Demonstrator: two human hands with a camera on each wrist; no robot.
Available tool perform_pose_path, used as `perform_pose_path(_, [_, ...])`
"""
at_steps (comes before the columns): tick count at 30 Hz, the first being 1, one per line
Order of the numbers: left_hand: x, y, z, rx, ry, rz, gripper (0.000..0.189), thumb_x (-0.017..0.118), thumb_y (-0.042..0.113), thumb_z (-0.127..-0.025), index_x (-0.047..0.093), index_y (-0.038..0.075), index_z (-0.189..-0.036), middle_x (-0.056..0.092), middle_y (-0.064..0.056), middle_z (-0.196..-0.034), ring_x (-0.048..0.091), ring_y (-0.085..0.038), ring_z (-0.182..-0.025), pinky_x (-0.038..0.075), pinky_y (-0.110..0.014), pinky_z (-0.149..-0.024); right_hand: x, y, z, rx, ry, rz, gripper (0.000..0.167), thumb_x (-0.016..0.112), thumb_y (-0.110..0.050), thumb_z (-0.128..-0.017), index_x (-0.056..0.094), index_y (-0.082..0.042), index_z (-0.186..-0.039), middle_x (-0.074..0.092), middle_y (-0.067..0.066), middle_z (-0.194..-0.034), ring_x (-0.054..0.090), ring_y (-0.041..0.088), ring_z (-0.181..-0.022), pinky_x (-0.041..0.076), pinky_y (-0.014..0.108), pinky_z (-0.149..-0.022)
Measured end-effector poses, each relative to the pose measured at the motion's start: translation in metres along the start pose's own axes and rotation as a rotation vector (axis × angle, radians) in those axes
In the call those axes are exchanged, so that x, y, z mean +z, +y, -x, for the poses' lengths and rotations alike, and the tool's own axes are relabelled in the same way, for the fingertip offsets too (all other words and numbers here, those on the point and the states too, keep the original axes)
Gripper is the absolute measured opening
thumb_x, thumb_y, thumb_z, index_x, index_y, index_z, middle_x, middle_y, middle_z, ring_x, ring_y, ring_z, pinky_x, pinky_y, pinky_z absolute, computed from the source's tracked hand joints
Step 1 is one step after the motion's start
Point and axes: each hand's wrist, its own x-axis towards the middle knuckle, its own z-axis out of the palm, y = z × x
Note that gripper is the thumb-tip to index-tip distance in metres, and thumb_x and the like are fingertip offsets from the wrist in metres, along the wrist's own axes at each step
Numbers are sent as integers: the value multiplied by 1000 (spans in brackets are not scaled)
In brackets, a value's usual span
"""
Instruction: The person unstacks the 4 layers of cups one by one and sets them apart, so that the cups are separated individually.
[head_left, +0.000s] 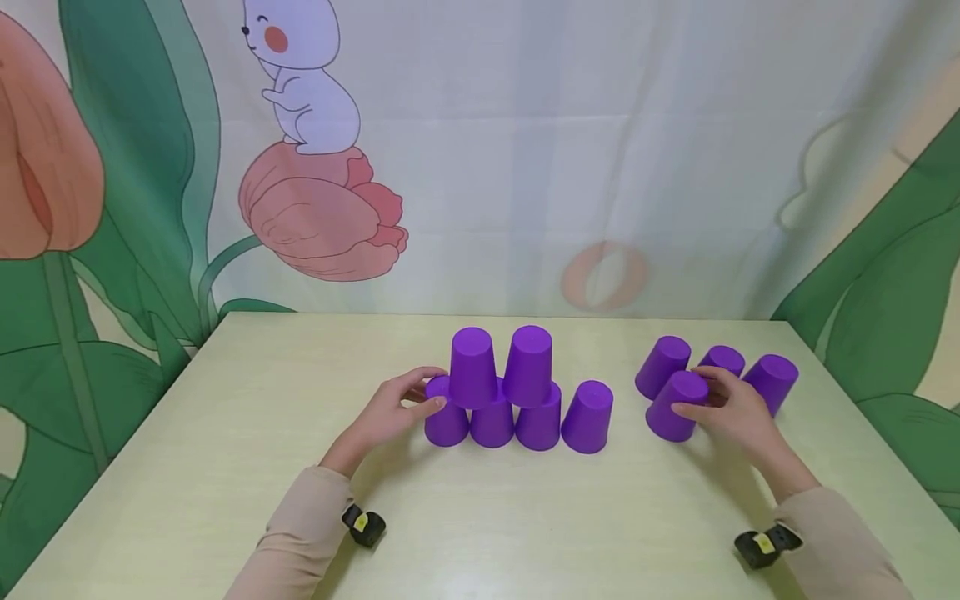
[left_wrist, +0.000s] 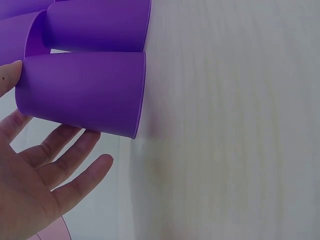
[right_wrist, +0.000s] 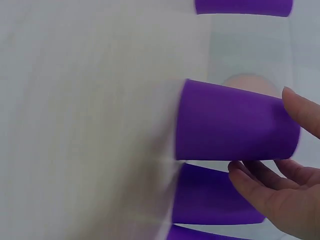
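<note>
Curtain (head_left: 480, 167) hung at the back, with leaves and flowers printed on it. In front of it spread the pale table (head_left: 540, 525). On the cloth, a white animal (head_left: 322, 108) sat on a pink flower (head_left: 315, 217). Near the middle of the table stood a stack (head_left: 527, 383) of six purple cups: four side by side in a row, and two above, bridging the three leftmost. Well to the right were three rear cups (head_left: 772, 383), one partly hidden behind the other cups and fingers. All the cups stood mouth down.

The left hand (head_left: 393, 408) pinched the end cup (head_left: 447, 427) at the bottom left of the stack, thumb in front near its base, fingers along its outer side. The right hand (head_left: 735, 408) was clamped on the front cup (head_left: 675, 412), just before the rear cups, with thumb and fingers on opposite sides. Whether that cup touched the table I cannot tell. Each wrist bore a small black device (head_left: 365, 527).
</note>
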Motion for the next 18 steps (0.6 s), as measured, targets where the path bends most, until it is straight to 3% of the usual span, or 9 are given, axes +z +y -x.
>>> perform_pose_path(13, [2,1,0,-24,6,-5,38,58,12,-89,51,1,-124,60,-16,-99,55,-33,-95,43,-47,-83,-18,-30,13,-72,55,-103,73,65,-33,-84,32,5,-136,37,30,-133,39,46,-118,34,53,-94])
perform_pose_path(15, [2,1,0,-28,6,-6,38,58,12,-89,51,1,-124,60,-16,-99,55,-33,-95,43,-46,-83,-18,-32,14,-88,54,-108,70,64,-33,-85,33,4,-135,40,29,-132,41,44,-118,37,47,-94])
perform_pose_path(18, [2,-4,-2,-27,6,-6,38,58,11,-88,51,0,-124,60,-16,-98,56,-33,-94,43,-46,-83,-16,-35,16,-121,53,-128,65,64,-32,-85,37,3,-133,45,26,-129,44,40,-115,44,26,-89])
